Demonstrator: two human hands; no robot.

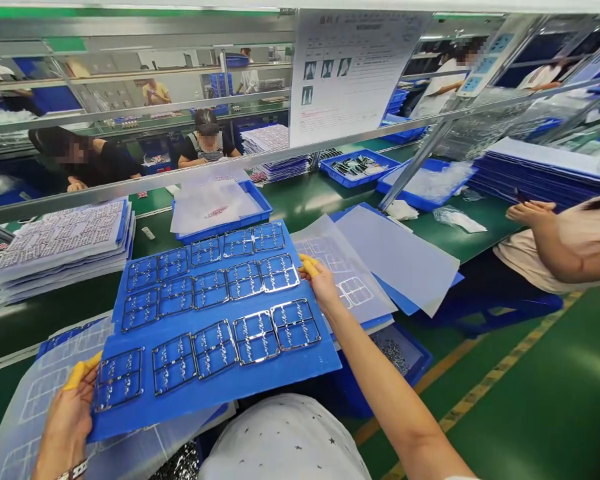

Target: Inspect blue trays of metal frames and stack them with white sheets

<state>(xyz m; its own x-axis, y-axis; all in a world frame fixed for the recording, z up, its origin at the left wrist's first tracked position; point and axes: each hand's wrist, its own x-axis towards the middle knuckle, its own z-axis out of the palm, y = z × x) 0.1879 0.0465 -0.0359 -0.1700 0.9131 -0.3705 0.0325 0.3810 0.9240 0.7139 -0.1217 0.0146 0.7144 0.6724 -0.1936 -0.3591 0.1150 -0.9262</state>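
Note:
A blue sheet (190, 330) is held up in front of me, slightly tilted, with several shiny metal frames (257, 338) lying on it in three rows. My left hand (73, 407), yellow covers on its fingertips, grips the sheet's near left corner. At the right edge my right hand (320, 277), also with yellow fingertip covers, pinches the sheet. Below and to the left lies a translucent sheet (35, 407) with frame shapes showing through. Just beyond my right hand is a stack topped by another translucent sheet (380, 303), with frames under it.
Stacked sheets with small parts (65, 233) stand at the left. Blue trays (265, 210) line the green bench. A metal rail (205, 165) crosses ahead, with a paper notice (355, 73) hanging there. Another person (565, 240) sits at the right, near a tall sheet stack (540, 177).

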